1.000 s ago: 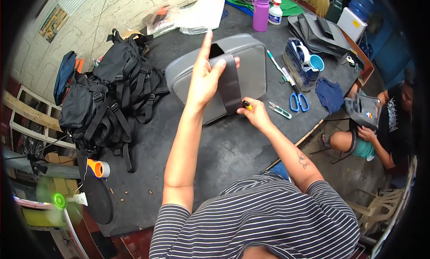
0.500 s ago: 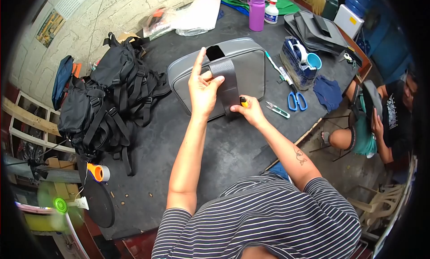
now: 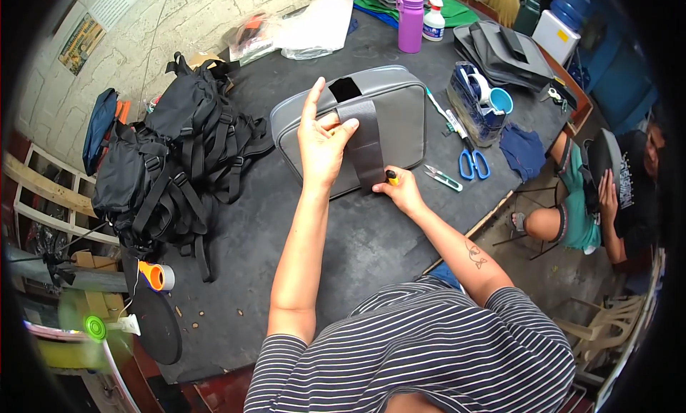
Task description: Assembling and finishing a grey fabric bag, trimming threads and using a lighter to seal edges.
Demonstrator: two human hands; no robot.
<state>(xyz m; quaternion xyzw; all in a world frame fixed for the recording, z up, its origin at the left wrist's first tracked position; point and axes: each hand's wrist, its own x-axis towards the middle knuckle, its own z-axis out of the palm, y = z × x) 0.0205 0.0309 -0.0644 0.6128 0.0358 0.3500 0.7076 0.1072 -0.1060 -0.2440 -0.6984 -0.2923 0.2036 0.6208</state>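
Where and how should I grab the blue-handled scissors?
Probably take the scissors by their blue loops, from the near side: they lie flat with loops toward the person, other end away. The right hand is nearest but holds a yellow-and-black tool.

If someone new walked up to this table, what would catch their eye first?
Likely the gray case in the middle of the black table, where the left hand pinches a dark strap and the right hand sits at its lower end. Then the purple bottle beyond the case, and black bags on the left.

A workshop — scissors (image 3: 469, 151), snips (image 3: 446, 178), backpacks (image 3: 193, 116) on a worktable (image 3: 379, 234).
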